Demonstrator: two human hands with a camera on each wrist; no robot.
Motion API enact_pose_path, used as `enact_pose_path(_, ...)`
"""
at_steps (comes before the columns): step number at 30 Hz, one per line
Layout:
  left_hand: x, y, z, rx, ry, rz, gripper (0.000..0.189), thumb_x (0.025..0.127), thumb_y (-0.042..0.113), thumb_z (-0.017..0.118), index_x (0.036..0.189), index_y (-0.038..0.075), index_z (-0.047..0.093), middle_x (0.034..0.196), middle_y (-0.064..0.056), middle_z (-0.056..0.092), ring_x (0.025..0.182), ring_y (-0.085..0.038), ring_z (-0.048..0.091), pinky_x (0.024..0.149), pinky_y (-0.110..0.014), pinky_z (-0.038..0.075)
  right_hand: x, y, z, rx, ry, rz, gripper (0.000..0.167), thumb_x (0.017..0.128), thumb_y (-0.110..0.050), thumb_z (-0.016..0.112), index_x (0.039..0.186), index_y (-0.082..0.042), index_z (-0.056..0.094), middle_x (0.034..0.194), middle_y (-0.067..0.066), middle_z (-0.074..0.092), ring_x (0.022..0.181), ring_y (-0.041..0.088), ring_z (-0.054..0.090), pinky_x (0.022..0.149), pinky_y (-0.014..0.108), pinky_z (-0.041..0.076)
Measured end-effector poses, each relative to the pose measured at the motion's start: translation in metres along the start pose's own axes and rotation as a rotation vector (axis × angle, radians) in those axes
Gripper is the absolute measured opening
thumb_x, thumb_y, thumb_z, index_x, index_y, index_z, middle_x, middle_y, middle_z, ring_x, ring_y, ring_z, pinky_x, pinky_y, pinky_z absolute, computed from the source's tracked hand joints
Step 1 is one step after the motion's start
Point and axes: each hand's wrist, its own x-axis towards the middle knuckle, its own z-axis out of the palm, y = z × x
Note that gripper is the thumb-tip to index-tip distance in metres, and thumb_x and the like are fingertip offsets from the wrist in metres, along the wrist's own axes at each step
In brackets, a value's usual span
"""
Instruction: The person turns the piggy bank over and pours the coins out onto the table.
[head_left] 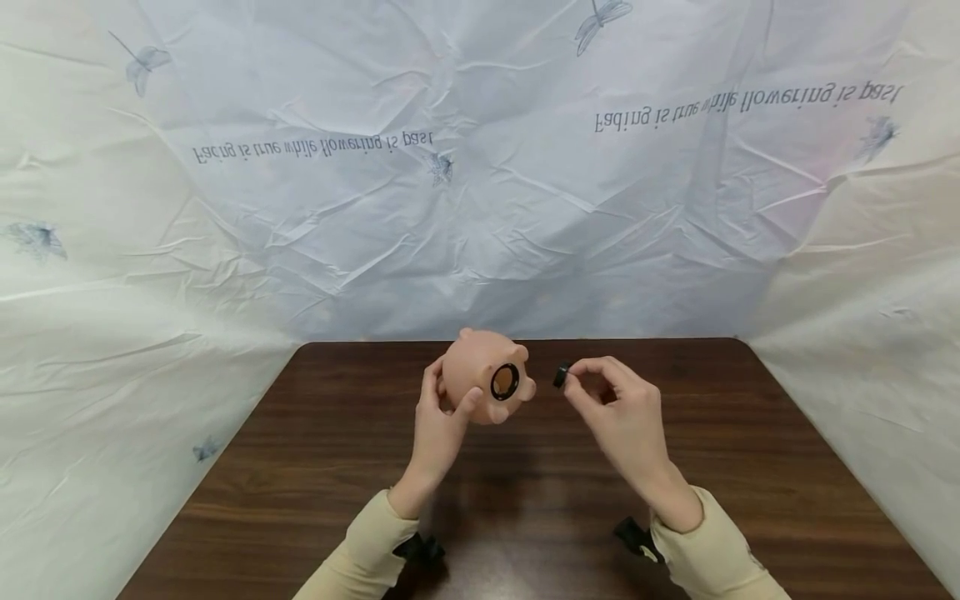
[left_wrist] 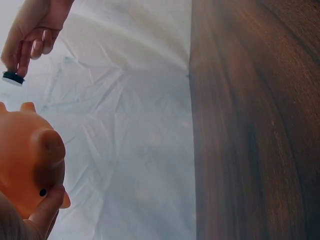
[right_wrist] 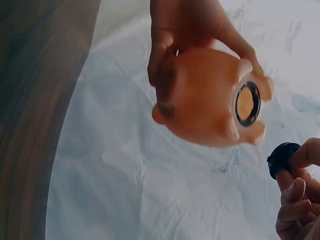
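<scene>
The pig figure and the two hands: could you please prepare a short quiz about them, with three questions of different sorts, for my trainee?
1. Choose one: who holds the pig figure? A) left hand only; B) right hand only; C) both hands.
2. Fill in the missing colour: the ring round the opening in the underside of the pig figure is ____.
3. True or false: the black cap is apart from the pig figure.

Key:
1. A: the left hand holds it.
2. Black.
3. True: the right hand holds the black cap away from the opening.
</scene>
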Motion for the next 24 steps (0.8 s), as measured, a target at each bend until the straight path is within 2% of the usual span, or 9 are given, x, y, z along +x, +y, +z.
enact_pose_path(9, -0.005, -0.001, 0.001, -0.001, -0.018, -0.037, 0.066, 0.098, 0.032, 0.068, 0.154, 0.017, 0.035, 0.136, -0.011, 0.059, 0.114, -0.025, 0.062, 0.088, -0.033, 0.055, 0.004, 0.019, -0.024, -0.078, 0.060, -0.008, 0.018, 0.085, 0.003, 0.076, 0.094, -0.012, 0.075, 0.079, -0.005, 0.065, 0.055, 0.005, 0.045, 0.050, 0.017, 0.034)
enact_pose_path(15, -0.014, -0.005, 0.003, 0.002, -0.051, -0.077, 0.064, 0.097, 0.031, 0.068, 0.152, 0.020, 0.038, 0.135, -0.010, 0.059, 0.113, -0.024, 0.062, 0.086, -0.033, 0.056, -0.005, 0.037, -0.048, -0.181, 0.042, -0.005, 0.020, 0.084, 0.005, 0.076, 0.092, -0.012, 0.072, 0.075, -0.009, 0.060, 0.054, 0.000, 0.042, 0.049, 0.017, 0.033)
enact_pose_path(19, -0.018, -0.007, 0.004, -0.013, -0.083, -0.079, 0.064, 0.098, 0.029, 0.068, 0.153, 0.020, 0.037, 0.137, -0.011, 0.057, 0.116, -0.025, 0.061, 0.089, -0.032, 0.055, -0.009, 0.049, -0.062, -0.241, 0.030, -0.015, 0.020, 0.083, 0.005, 0.077, 0.094, -0.011, 0.072, 0.075, -0.010, 0.059, 0.055, -0.002, 0.043, 0.050, 0.016, 0.034)
enact_pose_path(24, -0.017, -0.010, 0.005, -0.054, -0.117, -0.058, 0.062, 0.097, 0.024, 0.068, 0.152, 0.022, 0.038, 0.136, -0.011, 0.058, 0.114, -0.025, 0.063, 0.088, -0.033, 0.055, -0.009, 0.064, -0.076, -0.294, 0.059, -0.020, 0.019, 0.082, 0.005, 0.078, 0.093, -0.009, 0.072, 0.073, -0.006, 0.060, 0.056, -0.006, 0.044, 0.050, 0.015, 0.034)
